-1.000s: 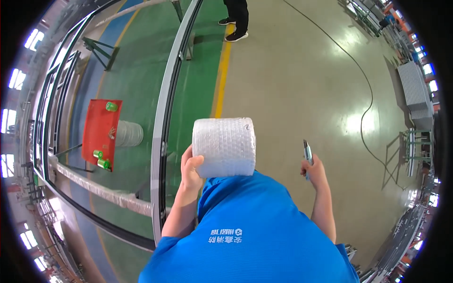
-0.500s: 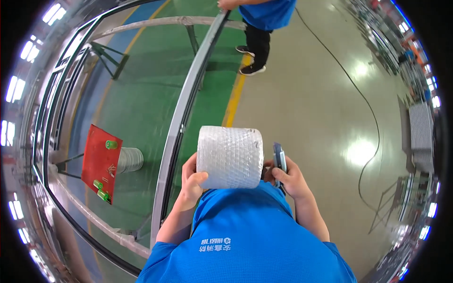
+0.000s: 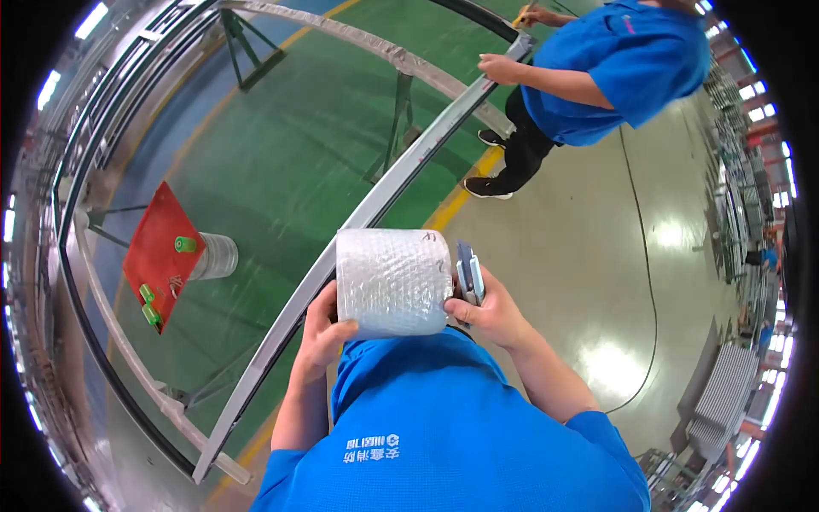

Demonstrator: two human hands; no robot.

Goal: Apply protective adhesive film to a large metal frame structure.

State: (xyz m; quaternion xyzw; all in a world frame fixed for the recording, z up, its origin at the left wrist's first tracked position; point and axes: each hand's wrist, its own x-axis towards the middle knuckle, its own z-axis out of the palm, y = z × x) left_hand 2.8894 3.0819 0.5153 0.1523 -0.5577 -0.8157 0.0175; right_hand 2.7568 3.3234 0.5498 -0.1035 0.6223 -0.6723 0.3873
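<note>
In the head view, you hold a roll of bubble wrap (image 3: 392, 282) up in front of your chest, above the grey floor (image 3: 580, 256) and just right of a long curved metal frame rail (image 3: 375, 205) that runs from lower left to upper right. The roll lies on its side, its long axis running left to right between your two hands.

Your left hand (image 3: 322, 328) cups the lower left end of the roll, fingers curled closed around its underside and the thumb pressed to its front face. Your right hand (image 3: 488, 309) sits at the right end, touching the roll, with its fingers closed around a small grey utility knife (image 3: 468, 275) that stands upright just beside the roll's end face. So the roll is directly between your hands; the left carries it from below, the right is occupied by the knife and only steadies.

Well apart at upper right, a co-worker in a blue shirt (image 3: 614, 68) rests a hand (image 3: 499, 68) on the far end of the rail. At left, a red board (image 3: 158, 256) with green pieces lies by a clear plastic roll (image 3: 213, 256).
</note>
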